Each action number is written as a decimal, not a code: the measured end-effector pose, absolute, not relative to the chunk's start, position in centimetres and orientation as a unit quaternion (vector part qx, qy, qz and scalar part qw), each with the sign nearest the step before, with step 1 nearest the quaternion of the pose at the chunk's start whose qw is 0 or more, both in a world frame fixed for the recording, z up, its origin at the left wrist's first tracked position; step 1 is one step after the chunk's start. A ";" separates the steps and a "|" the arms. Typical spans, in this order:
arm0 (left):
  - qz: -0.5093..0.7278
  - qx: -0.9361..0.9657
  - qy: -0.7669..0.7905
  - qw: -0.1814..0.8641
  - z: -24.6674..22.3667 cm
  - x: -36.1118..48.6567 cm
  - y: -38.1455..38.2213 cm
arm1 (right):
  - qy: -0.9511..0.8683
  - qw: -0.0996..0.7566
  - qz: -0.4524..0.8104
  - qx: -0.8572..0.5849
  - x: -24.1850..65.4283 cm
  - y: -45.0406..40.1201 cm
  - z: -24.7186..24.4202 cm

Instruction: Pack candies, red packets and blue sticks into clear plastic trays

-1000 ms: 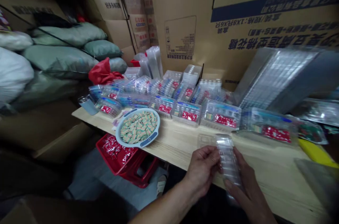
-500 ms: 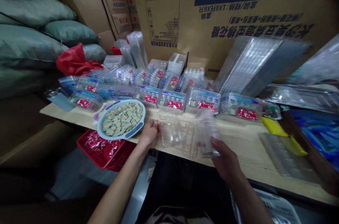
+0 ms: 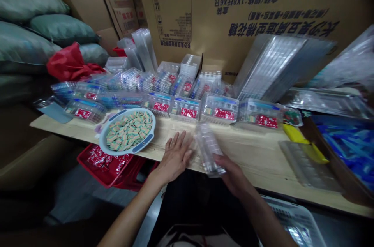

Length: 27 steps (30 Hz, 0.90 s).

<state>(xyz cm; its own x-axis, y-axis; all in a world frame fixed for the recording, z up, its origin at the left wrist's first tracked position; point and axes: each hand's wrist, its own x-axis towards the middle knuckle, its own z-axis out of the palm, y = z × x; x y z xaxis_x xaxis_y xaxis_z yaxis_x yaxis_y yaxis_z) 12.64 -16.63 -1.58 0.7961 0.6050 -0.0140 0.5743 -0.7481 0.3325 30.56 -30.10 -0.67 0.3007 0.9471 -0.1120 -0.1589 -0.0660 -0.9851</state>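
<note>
My right hand grips the lower right side of a clear plastic box, which stands tilted above the board at the front edge. Some of the box is blurred, and I cannot make out its contents. Just left of it, my left hand is open, palm down with fingers apart, over the wooden board. A ring shows on one finger. Left of that hand lies a pale blue oval basin full of small striped pieces.
Packed clear boxes with red packets line the back. Tall stacked plastic trays lean on a big carton. A bin of blue items is at right, beside a yellow object. A red basket hangs below left.
My left hand has let go of the clear plastic spread flat on the board and opened. That flat part no longer shows there. My right hand has moved left with the box. The view shifted slightly.
</note>
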 end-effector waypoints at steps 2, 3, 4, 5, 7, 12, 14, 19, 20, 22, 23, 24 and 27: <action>0.040 0.928 0.340 0.147 -1.6 12.0 -15.5 | -0.338 0.573 0.527 -0.528 30.5 -29.7 -0.7; 0.027 0.925 0.351 0.143 -1.6 11.7 -15.0 | -0.335 0.567 0.545 -0.519 30.9 -29.6 -0.5; 0.011 0.922 0.359 0.143 -1.6 11.5 -14.6 | -0.340 0.558 0.552 -0.518 31.6 -29.8 -0.3; -0.006 0.920 0.363 0.146 -1.7 11.4 -14.4 | -0.349 0.548 0.553 -0.522 32.6 -30.1 0.0; -0.028 0.921 0.355 0.157 -2.0 11.9 -14.9 | -0.360 0.530 0.548 -0.538 35.2 -31.2 0.5; -0.027 0.951 0.257 0.172 -3.2 17.8 -19.9 | -0.345 0.497 0.517 -0.606 41.4 -35.6 0.9; -0.021 0.959 0.223 0.175 -3.5 20.9 -22.3 | -0.332 0.491 0.507 -0.626 42.9 -37.1 0.8; -0.005 0.969 0.192 0.154 -4.3 26.0 -25.7 | -0.296 0.513 0.505 -0.628 44.8 -38.9 0.9; -0.004 0.970 0.191 0.149 -4.4 26.5 -25.8 | -0.289 0.518 0.504 -0.628 45.0 -39.1 1.0; 0.000 0.970 0.191 0.147 -4.4 26.8 -25.8 | -0.280 0.527 0.499 -0.629 45.3 -39.5 1.2; 0.008 0.969 0.192 0.154 -4.4 26.7 -25.7 | -0.277 0.532 0.492 -0.631 45.3 -39.7 1.3; 0.024 0.967 0.192 0.167 -4.2 26.5 -25.7 | -0.276 0.537 0.480 -0.637 45.1 -39.9 1.5; 0.125 0.930 0.191 0.288 -2.7 25.5 -25.7 | -0.289 0.543 0.403 -0.677 43.6 -40.3 2.0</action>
